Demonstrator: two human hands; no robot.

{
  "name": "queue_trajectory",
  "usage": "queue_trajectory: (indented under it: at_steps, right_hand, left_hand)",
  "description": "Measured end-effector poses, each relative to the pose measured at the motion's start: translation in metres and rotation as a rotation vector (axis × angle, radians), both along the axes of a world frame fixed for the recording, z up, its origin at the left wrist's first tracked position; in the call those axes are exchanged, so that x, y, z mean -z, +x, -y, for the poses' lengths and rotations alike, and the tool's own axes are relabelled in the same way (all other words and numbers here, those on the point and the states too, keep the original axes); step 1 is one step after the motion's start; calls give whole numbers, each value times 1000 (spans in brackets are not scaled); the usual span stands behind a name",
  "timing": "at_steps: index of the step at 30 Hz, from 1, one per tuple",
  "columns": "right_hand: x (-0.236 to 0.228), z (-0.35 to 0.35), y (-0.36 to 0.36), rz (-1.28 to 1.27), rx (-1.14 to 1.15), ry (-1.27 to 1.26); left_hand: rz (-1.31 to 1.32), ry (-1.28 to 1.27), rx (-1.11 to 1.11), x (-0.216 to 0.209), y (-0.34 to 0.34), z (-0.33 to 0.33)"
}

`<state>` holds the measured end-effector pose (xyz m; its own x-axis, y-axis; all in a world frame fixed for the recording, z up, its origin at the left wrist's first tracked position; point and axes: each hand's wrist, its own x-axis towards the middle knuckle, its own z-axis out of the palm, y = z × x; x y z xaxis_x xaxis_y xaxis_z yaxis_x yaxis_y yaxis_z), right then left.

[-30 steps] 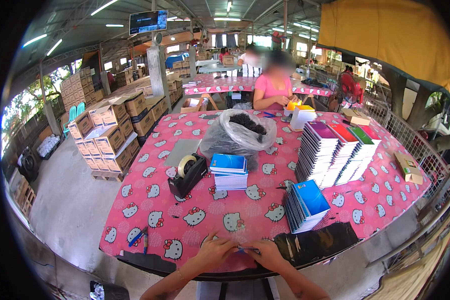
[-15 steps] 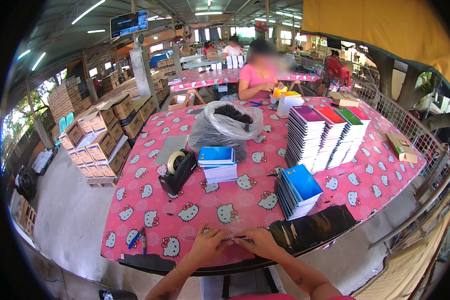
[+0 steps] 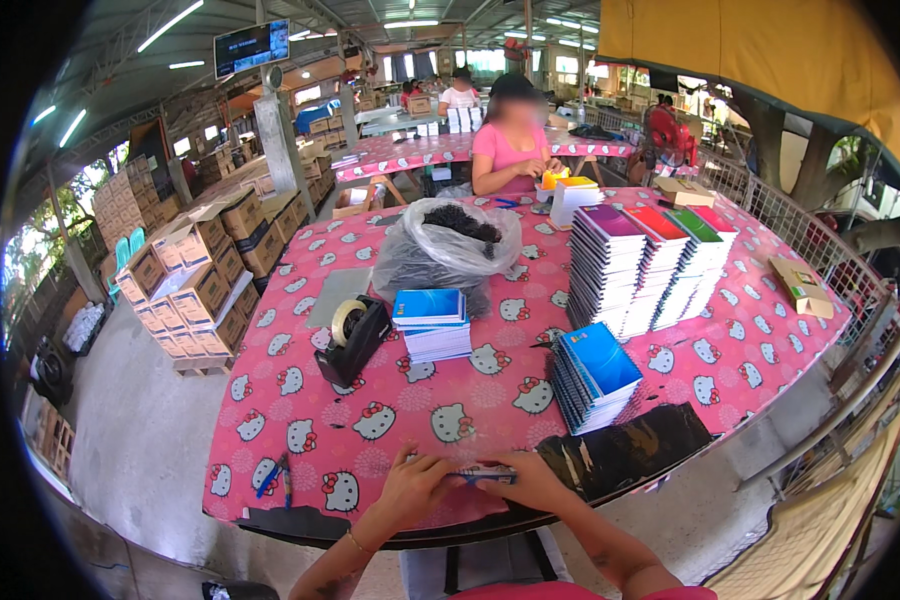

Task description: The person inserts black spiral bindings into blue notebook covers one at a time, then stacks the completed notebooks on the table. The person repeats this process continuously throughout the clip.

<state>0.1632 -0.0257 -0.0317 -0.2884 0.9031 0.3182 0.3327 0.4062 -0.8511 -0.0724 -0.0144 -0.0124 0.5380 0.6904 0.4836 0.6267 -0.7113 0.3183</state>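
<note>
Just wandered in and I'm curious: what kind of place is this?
Probably a packing workshop for notebooks: tall stacks of spiral notebooks on the pink-clothed table, a tape dispenser, and stacked cardboard cartons on the floor.

View: head, single wide fisheye, worn on the person's head.
Facing: forward and down over the table (image 3: 390,400), from its near edge.
Near field: left hand (image 3: 415,487) and right hand (image 3: 530,480) close below the lens, at the lower middle; forearms enter from the bottom edge.
Middle field: tape dispenser (image 3: 353,338), bag (image 3: 448,248) and notebook stacks (image 3: 650,265) across the table top.
Far field: a seated person (image 3: 510,145) at the opposite side; boxes (image 3: 195,265) far left; roof lights above.
Distortion: straight edges bend toward the rim; corners black.
Shared view: none, only one camera.
</note>
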Motion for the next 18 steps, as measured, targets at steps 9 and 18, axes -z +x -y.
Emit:
queue_trajectory:
  at_steps: [9, 18]
  right_hand:
    - [52, -1, 10, -105, -55, -282]
    - [29, 6, -6, -221, 27, -230]
  left_hand:
    - [-264, 100, -127, 16, 23, 1]
    - [-340, 107, -199, 21, 36, -4]
